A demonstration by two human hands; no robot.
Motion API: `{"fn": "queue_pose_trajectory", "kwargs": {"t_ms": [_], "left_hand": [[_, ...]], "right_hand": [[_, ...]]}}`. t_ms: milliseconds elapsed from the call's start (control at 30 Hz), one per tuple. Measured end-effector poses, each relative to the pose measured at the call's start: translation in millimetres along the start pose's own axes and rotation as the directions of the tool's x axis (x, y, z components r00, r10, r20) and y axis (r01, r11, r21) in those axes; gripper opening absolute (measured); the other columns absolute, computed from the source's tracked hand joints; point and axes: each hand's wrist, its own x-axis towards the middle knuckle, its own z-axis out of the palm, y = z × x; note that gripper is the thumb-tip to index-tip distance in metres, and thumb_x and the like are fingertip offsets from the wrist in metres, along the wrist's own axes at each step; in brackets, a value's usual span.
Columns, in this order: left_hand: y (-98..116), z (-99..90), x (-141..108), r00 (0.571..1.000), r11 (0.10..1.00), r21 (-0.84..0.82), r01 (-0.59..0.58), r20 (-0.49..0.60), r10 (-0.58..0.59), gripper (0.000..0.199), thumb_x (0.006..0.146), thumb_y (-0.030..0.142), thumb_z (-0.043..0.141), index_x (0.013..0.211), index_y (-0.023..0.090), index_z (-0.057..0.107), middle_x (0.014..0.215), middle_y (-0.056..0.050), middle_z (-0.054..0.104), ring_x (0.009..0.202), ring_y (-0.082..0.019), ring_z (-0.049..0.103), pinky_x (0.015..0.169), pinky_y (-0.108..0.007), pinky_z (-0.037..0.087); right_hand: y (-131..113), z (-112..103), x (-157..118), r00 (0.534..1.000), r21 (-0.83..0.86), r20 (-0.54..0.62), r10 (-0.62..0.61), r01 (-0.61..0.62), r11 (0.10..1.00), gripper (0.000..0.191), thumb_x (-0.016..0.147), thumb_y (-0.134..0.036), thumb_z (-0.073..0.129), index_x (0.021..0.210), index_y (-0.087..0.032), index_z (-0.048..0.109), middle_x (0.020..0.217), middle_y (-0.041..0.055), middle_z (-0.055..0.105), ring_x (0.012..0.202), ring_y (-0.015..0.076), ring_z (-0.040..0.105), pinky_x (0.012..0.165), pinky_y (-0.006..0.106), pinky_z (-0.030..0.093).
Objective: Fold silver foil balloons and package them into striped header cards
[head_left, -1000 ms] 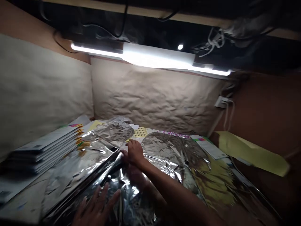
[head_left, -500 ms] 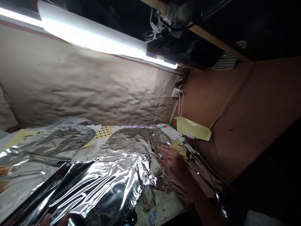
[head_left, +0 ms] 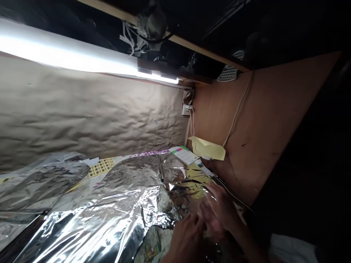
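Observation:
A large, shiny silver foil sheet (head_left: 117,204) lies creased across the bench, with a rounded outline at its far end. My left hand (head_left: 186,235) is at the near right edge of the foil, its fingers curled down onto it. Close beside it, my right hand (head_left: 223,208) rests over the right-hand part of the foil, fingers stretched forward and somewhat blurred. Under the edge, a stained pale work surface (head_left: 164,243) shows through a gap in the foil.
More crinkled clear-silver film (head_left: 46,182) lies at the left. Behind the foil are a yellow printed sheet (head_left: 101,167) and a white card (head_left: 185,155). A yellow paper (head_left: 208,148) leans on the brown side panel (head_left: 263,120). A tube light (head_left: 82,60) hangs above; a cord runs along the right edge.
My left hand has come from the lower left to the foil's right edge. My right hand has moved right and nearer. The view has turned to the right.

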Motion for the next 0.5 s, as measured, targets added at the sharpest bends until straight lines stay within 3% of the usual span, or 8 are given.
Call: {"fn": "queue_pose_trajectory", "kwargs": {"t_ms": [100,167,233,333,500], "left_hand": [[15,21.1,32,0.994,0.993,-0.038,0.108,-0.012,-0.109,0.058,0.07,0.045,0.073,0.119,0.019,0.06,0.125,-0.014,0.06,0.11,-0.032,0.056,0.09,-0.043,0.048],[14,26.7,40,0.985,0.984,-0.043,0.172,0.02,-0.171,0.053,0.067,0.046,0.075,0.112,0.02,0.064,0.12,-0.011,0.062,0.108,-0.032,0.057,0.088,-0.043,0.048],[9,27.4,45,0.966,0.966,-0.064,0.25,0.083,-0.244,0.035,0.07,0.044,0.073,0.096,0.023,0.069,0.106,-0.006,0.068,0.1,-0.029,0.061,0.081,-0.038,0.048],[0,25.0,49,0.939,0.933,-0.119,0.338,0.116,-0.325,0.019,0.074,0.038,0.068,0.086,0.025,0.073,0.097,-0.003,0.072,0.092,-0.024,0.065,0.073,-0.031,0.044],[-8,15.9,52,0.93,0.89,-0.278,0.361,0.043,-0.364,0.024,0.084,0.031,0.053,0.074,0.019,0.072,0.079,-0.005,0.07,0.075,-0.019,0.063,0.061,-0.026,0.034]], "right_hand": [[-28,17,87,0.977,0.059,0.152,-0.148,0.14,0.988,0.044,0.097,-0.037,0.045,0.135,-0.02,0.058,0.144,0.0072,0.051,0.138,0.023,0.04,0.117,0.036,0.029],[-28,38,139,0.956,0.071,0.241,-0.165,0.153,0.986,0.054,0.095,-0.041,0.052,0.143,-0.018,0.049,0.15,0.0104,0.043,0.142,0.0237,0.034,0.119,0.035,0.023],[-17,60,181,0.942,0.066,0.314,-0.118,0.102,0.993,0.059,0.096,-0.043,0.051,0.147,-0.017,0.042,0.153,0.0141,0.038,0.143,0.0274,0.032,0.118,0.043,0.023],[6,84,225,0.912,0.035,0.409,-0.001,-0.015,0.999,0.054,0.096,-0.045,0.051,0.142,-0.017,0.045,0.149,0.0145,0.042,0.137,0.0308,0.039,0.113,0.057,0.027],[38,99,264,0.854,0.021,0.515,0.07,-0.095,0.995,0.045,0.096,-0.045,0.054,0.132,-0.017,0.054,0.141,0.0125,0.049,0.129,0.029,0.047,0.109,0.055,0.033]]}}
